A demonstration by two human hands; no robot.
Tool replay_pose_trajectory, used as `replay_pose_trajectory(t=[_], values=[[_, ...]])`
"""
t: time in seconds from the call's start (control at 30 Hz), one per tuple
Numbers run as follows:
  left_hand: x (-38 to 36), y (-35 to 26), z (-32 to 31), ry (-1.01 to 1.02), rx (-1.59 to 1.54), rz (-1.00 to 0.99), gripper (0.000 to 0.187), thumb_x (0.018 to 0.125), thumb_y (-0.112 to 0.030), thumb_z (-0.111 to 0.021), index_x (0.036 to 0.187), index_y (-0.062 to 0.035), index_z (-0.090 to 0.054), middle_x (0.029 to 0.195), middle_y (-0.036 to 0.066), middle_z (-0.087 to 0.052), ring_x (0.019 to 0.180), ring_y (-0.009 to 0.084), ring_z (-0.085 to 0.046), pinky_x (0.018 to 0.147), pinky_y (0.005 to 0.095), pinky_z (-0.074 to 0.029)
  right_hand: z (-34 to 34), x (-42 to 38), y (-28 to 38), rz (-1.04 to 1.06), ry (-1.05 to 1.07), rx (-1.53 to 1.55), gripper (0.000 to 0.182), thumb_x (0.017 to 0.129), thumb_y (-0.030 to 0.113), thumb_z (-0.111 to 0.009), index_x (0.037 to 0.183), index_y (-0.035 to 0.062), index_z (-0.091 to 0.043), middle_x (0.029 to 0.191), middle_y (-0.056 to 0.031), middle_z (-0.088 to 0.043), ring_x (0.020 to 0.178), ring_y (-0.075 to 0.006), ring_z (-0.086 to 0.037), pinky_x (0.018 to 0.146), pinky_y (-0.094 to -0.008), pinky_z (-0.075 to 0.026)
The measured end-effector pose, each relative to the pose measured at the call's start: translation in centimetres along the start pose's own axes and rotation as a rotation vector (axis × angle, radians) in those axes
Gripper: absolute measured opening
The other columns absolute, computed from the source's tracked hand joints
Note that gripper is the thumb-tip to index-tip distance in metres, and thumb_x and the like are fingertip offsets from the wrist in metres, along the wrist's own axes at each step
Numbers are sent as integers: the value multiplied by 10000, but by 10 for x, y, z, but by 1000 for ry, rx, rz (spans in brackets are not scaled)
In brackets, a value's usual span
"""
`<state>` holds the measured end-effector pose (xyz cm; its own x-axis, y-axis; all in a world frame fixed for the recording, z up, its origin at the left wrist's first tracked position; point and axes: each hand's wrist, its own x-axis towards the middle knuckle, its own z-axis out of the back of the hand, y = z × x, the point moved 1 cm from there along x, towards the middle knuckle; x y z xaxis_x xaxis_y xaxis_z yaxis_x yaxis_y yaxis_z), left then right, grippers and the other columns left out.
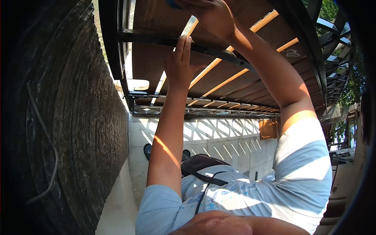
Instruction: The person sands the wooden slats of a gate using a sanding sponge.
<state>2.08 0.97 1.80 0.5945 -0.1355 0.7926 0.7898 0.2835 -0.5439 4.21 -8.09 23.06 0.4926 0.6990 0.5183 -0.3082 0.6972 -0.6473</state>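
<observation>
My left hand (180, 62) rests with stretched fingers against a black metal bar (152, 38) that crosses a gate-like frame. Its thumb points out to the right, apart from the fingers. Higher up, my right hand (215, 17) reaches over the brown wooden slats (156, 17). At its fingertips is a small blue item (173, 4), partly cut off by the top edge of the view; I cannot tell whether it is a cloth or a sponge. Sunlight comes through the gaps between the slats. A black bolt-like fitting (138, 94) sits on the frame below my left hand.
A rough dark wall (78, 117) with a thin cable (55, 156) stands close on my left. Pale floor tiles (137, 172) with striped shadows lie below, around my dark shoes (147, 151). An orange-brown box-like thing (267, 129) stands on the right; black lattice (340, 58) is beyond.
</observation>
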Motion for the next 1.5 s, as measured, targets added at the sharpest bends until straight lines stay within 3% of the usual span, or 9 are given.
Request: replay_pose_trajectory(t=[0.4, 0.6, 0.67, 0.7, 1.0, 1.1, 1.2, 1.27, 1.5], values=[[3, 7, -2, 26, -30, -43, 1014, 576, -604, -856, 1400, -107, -538, 1469, 56, -520, 1183, 263, -646, 850, 388, -564, -4, 8, 3, -32, -30, 179, 401, 799, -38, -650, 1187, 20, -732, 1396, -108, -651, 1365, -294, -569, 1123, -442, -491], [3, 9, -7, 38, -45, -49, 986, 611, -594, -865, 1401, -105, -534, 1456, 60, -532, 1203, 268, -638, 872, 407, -557, 12, 20, -3, -98, -44, 45, 391, 781, 55, -718, 1170, 31, -744, 1350, -124, -675, 1348, -274, -587, 1123, -423, -497], [7, 8, -4, -48, -79, -89, 1026, 587, -601, -829, 1438, -115, -526, 1460, 13, -524, 817, 219, -598, 692, 363, -494, -2, 13, 9, -5, -3, 151, 347, 820, 64, -706, 1163, 28, -741, 1352, -137, -672, 1349, -291, -584, 1127, -412, -492], [5, 9, -2, -43, -76, -89, 1026, 587, -601, -829, 1438, -115, -526, 1460, 13, -524, 817, 219, -598, 692, 363, -494, 0, 9, -1, -10, -4, 155, 347, 820, 64, -706, 1163, 28, -741, 1352, -137, -672, 1349, -291, -584, 1127, -412, -492], [4, 11, -7, -61, -53, -102, 1024, 597, -604, -835, 1446, -118, -534, 1465, 17, -528, 833, 215, -591, 723, 361, -500, -2, 3, -12, 128, 1, 224, 309, 836, 92, -714, 1134, 16, -747, 1303, -144, -688, 1244, -286, -659, 1082, -416, -544], [1, 12, -9, 42, -10, -89, 983, 637, -684, -804, 1381, -95, -548, 1428, 69, -549, 1158, 257, -651, 836, 389, -565, 12, 7, -25, 211, -1, 162, 288, 849, 76, -712, 1118, -23, -743, 1321, -156, -655, 1250, -311, -638, 1110, -408, -504], [2, 14, -11, 12, -4, -94, 977, 646, -698, -788, 1376, -94, -550, 1419, 73, -553, 1152, 262, -653, 831, 396, -568, -7, -7, 5, -3, 29, 89, 369, 794, 152, -715, 1155, 185, -783, 1366, 45, -672, 1202, -131, -661, 994, -290, -577], [0, 15, -11, -86, -29, -115, 1008, 615, -639, -810, 1437, -127, -530, 1450, 19, -538, 803, 227, -581, 676, 369, -498, -30, -34, 24, 63, 121, 168, 364, 793, 159, -711, 1149, 170, -782, 1396, 42, -657, 1231, -130, -649, 1031, -295, -561], [5, 15, -10, -8, -4, -118, 1004, 597, -656, -804, 1391, -100, -541, 1441, 39, -541, 792, 248, -581, 661, 370, -504, -25, -18, 1, -95, -58, 159, 377, 812, 192, -706, 1181, 145, -765, 1391, 30, -664, 1216, -140, -661, 997, -302, -573]])
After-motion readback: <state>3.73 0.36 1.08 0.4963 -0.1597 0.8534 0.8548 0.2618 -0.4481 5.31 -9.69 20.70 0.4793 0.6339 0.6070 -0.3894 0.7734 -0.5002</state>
